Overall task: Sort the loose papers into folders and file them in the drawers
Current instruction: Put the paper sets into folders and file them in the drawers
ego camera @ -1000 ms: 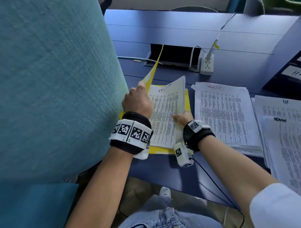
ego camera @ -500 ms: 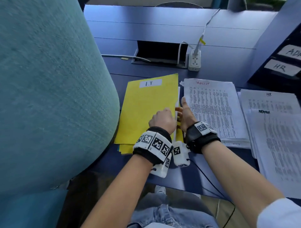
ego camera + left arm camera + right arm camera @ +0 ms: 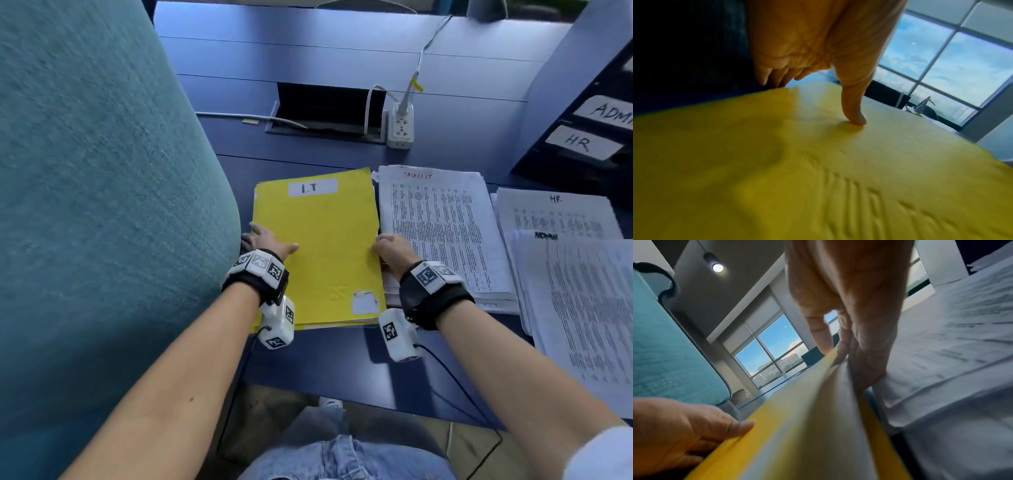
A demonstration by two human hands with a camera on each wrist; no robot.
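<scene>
Yellow folder [image 3: 322, 250] marked I.T, closed, flat on the counter [image 3: 308, 363] at 12 o'clock from the person; left hand [image 3: 265, 240] grasping its 9 o'clock edge, thumb on the cover, right hand [image 3: 390, 250] pinching its 3 o'clock edge, apparently to lift it for filing.

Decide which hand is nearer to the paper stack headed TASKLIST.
Right. The right hand sits at the TASKLIST stack's left edge; the left hand lies across the yellow folder.
</scene>
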